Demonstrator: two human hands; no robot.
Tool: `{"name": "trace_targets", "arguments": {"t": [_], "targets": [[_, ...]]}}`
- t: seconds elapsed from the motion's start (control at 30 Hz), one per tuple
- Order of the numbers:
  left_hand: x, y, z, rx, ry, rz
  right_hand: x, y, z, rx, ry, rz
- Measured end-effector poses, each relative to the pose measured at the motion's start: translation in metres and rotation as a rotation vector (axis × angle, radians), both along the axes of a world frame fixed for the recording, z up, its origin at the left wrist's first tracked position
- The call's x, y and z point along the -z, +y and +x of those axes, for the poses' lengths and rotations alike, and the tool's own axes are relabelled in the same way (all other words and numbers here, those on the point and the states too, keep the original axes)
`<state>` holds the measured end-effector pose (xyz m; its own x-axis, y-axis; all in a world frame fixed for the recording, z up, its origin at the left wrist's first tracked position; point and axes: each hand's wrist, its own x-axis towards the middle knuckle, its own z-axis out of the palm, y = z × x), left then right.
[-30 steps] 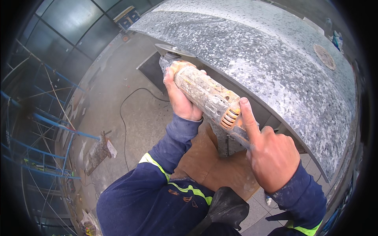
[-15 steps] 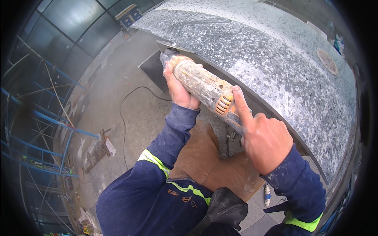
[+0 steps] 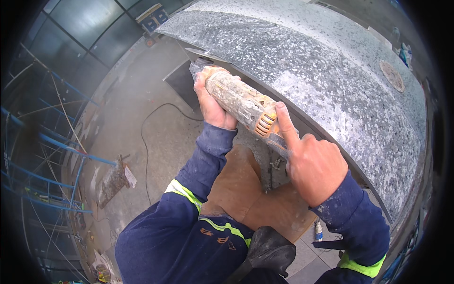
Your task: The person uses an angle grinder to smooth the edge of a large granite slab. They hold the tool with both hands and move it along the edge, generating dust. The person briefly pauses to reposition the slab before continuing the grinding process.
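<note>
The biggest thing in front of me is a curved slab of speckled grey granite (image 3: 331, 80), polished and mottled black and white, its edge sweeping from upper left down to lower right. Below it spreads a dusty grey concrete floor (image 3: 137, 137), with dark glass wall panels (image 3: 80, 28) at the top left and blue scaffold tubes (image 3: 52, 142) along the left side. A brown board (image 3: 246, 194), flat and rust-coloured, lies on the floor under my arms. A thin black cable (image 3: 146, 156) loops across the concrete. Further left a short dusty block (image 3: 112, 182) lies tilted, a pale tag hanging at its end. On top of the slab, toward the right, rests a round brownish disc (image 3: 391, 75).

My angle grinder (image 3: 241, 102) lies along the slab's lower edge, its yellow casing caked in pale dust, orange vents at the rear, its head pressed against the stone at the upper left. My left hand (image 3: 210, 106) is wrapped tight around the grinder's front body. My right hand (image 3: 314, 165) clasps the tail end of the grinder, forefinger stretched straight along the casing, the other fingers curled in. Both sleeves are navy with yellow-green bands.
</note>
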<state>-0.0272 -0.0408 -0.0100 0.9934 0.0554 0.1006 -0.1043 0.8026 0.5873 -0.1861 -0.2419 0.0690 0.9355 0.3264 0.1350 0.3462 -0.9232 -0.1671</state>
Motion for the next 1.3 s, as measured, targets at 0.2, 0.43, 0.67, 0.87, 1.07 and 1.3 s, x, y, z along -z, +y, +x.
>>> {"name": "trace_targets", "arguments": {"t": [0.2,0.43,0.67,0.87,1.07,1.3], "targets": [[-0.002,-0.009,-0.021,0.037,-0.035,0.039,-0.004,-0.01,-0.018,-0.003,0.024,-0.019],[-0.007,-0.022,-0.043,0.041,-0.023,0.035,-0.006,-0.02,-0.038,0.009,0.041,-0.036],[-0.007,-0.034,-0.058,0.05,-0.021,0.03,-0.009,-0.03,-0.055,0.023,0.058,-0.029],[-0.008,-0.039,-0.067,0.059,-0.002,0.023,-0.011,-0.032,-0.063,0.062,0.087,-0.022],[-0.011,-0.046,-0.075,0.048,0.046,0.028,-0.015,-0.034,-0.072,0.093,0.126,-0.031],[-0.014,-0.049,-0.086,0.067,0.078,0.023,-0.018,-0.037,-0.08,0.098,0.144,-0.037]]}}
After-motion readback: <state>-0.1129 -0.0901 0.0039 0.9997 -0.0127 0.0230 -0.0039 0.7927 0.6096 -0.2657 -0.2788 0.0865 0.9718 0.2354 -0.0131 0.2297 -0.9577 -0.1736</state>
